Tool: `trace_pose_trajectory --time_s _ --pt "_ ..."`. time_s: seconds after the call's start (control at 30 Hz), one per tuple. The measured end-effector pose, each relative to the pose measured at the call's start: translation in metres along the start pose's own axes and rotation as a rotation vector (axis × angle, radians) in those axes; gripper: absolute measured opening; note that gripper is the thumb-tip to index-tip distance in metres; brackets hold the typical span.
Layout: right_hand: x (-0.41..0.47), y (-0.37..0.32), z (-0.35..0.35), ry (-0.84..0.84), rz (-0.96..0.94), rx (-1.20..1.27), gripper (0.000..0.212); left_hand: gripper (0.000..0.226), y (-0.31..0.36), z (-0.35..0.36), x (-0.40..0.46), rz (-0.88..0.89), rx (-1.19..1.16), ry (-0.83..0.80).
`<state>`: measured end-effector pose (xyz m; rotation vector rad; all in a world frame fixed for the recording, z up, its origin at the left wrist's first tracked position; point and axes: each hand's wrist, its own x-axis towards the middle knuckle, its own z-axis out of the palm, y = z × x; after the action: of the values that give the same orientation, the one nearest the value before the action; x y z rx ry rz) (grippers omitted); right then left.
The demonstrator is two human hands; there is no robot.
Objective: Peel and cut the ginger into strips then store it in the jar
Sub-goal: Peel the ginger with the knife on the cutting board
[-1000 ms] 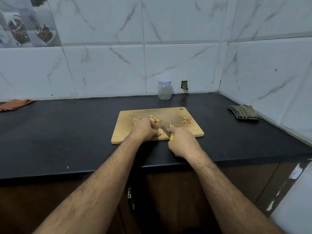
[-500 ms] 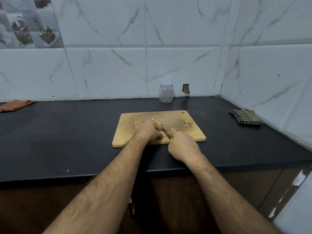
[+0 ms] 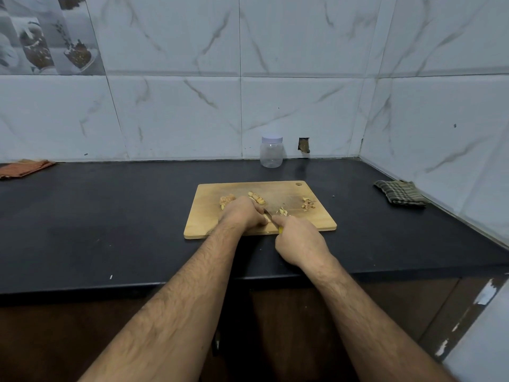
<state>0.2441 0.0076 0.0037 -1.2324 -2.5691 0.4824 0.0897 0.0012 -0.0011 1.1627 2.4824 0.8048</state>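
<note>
Cutting step, on the board [image 3: 209,224]. Right hand [image 3: 298,241] curled round the yellow-handled knife [image 3: 271,216], forefinger along the spine; blade angled up and left from that grip. Left hand [image 3: 243,213] bunched, fingertips pinching the ginger piece [image 3: 266,218] right against the blade. Best kept so: knuckles forward, tips tucked back, short straight strokes for even strips.

Cut ginger heaps [image 3: 257,199] lie just past the left hand; scraps [image 3: 308,204] off to the right. Jar [image 3: 271,153] well beyond, lid on.

Hard to tell: blade mostly hidden between the hands; piece size under the fingers unclear.
</note>
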Motion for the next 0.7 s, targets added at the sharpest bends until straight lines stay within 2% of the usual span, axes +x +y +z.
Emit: trace_pose_trajectory --time_s 0.3,0.47,0.7 --pt "0.000 -0.011 -0.003 -0.035 0.001 -0.038 0.060 0.026 -0.001 0.002 0.003 -0.007 -0.002 0.000" --pt "-0.017 0.000 -0.004 -0.051 0.009 -0.045 0.050 0.029 0.000 0.002 0.003 -0.009 0.015 0.005" --pt "-0.029 0.008 -0.007 -0.040 0.038 0.003 0.058 0.031 0.000 0.003 0.004 -0.012 0.018 -0.004"
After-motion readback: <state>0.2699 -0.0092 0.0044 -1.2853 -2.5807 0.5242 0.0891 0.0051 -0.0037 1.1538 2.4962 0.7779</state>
